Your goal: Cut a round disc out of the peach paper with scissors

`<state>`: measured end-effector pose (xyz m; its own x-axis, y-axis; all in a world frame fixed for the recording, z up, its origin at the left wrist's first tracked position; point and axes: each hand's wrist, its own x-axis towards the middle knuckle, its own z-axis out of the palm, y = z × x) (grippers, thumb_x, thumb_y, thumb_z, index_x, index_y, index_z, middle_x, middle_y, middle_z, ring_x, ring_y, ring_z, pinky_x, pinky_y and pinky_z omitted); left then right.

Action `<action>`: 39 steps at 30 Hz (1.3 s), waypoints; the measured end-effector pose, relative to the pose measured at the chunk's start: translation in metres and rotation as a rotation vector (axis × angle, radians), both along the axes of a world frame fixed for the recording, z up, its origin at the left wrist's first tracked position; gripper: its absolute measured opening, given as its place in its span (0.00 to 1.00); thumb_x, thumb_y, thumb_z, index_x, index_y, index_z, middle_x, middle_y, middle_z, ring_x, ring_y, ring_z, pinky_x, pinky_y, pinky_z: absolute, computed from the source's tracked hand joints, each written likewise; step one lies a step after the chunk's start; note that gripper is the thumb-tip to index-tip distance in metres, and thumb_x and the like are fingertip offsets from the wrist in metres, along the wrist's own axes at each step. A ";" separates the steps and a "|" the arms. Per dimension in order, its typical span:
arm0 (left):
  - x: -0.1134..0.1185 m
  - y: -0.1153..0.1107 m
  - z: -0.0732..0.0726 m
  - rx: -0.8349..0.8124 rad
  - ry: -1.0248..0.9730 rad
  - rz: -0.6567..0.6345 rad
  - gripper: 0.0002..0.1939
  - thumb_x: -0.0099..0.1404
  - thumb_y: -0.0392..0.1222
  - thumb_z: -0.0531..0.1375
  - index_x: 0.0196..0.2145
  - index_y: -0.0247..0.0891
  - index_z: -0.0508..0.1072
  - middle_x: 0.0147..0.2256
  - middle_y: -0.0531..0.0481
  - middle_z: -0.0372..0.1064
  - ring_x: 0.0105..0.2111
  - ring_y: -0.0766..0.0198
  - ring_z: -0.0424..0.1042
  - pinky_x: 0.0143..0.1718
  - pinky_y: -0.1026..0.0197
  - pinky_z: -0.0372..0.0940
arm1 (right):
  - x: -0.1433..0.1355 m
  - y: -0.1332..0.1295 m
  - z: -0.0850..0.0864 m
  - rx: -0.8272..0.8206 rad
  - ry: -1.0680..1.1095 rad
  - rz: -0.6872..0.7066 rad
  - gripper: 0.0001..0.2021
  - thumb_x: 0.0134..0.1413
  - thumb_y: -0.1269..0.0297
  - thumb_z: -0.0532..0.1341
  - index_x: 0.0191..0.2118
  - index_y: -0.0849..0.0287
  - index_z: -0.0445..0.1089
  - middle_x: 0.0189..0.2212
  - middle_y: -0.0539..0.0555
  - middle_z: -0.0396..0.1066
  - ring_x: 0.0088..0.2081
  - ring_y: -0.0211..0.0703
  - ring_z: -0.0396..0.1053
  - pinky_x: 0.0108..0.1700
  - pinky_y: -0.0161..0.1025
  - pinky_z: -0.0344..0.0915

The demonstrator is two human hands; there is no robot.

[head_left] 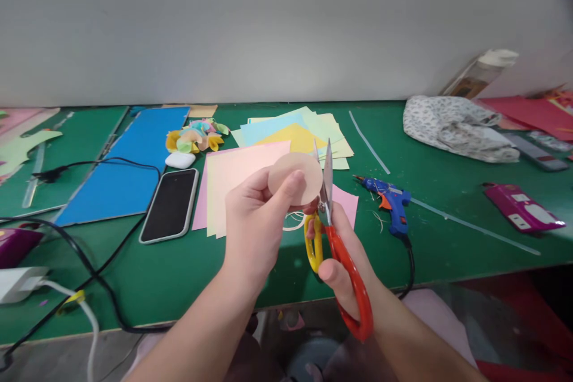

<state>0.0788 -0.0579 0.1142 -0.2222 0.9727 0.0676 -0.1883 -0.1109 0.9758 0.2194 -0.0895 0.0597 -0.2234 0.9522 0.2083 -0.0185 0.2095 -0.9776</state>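
My left hand [259,221] pinches a round beige paper disc [290,176], thumb on its face. In my right hand [351,262] are scissors [329,191] with one red and one yellow handle; thumb and fingers pass through the loops. The blades point up, slightly apart, at the disc's right edge. Below the disc, thin curled paper strips [293,222] lie on the table. Behind the hands are pink and cream sheets [237,173] and a fanned pile of yellow, blue and green sheets [295,131].
Left of the hands lie a phone [170,206], a white case [179,160], paper flowers [197,135], a blue board [125,161] and black cables [80,250]. Rightward are a blue glue gun [390,200], glue sticks [369,142], a purple device [523,208], patterned cloth [452,125] and a bottle [483,74].
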 end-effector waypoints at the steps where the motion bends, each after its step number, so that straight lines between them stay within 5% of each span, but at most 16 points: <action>1: 0.000 0.000 0.000 -0.005 -0.009 0.010 0.10 0.62 0.48 0.75 0.34 0.39 0.85 0.29 0.53 0.80 0.28 0.63 0.78 0.32 0.63 0.76 | 0.000 -0.001 0.000 -0.001 0.003 -0.001 0.43 0.53 0.21 0.64 0.63 0.47 0.67 0.51 0.58 0.71 0.44 0.54 0.71 0.47 0.50 0.74; 39: -0.011 0.004 -0.001 0.038 0.025 -0.026 0.10 0.62 0.48 0.77 0.37 0.42 0.88 0.34 0.52 0.83 0.32 0.65 0.78 0.32 0.67 0.75 | 0.000 -0.003 0.002 -0.046 -0.030 -0.020 0.39 0.58 0.22 0.60 0.57 0.52 0.69 0.40 0.53 0.66 0.36 0.47 0.65 0.38 0.45 0.66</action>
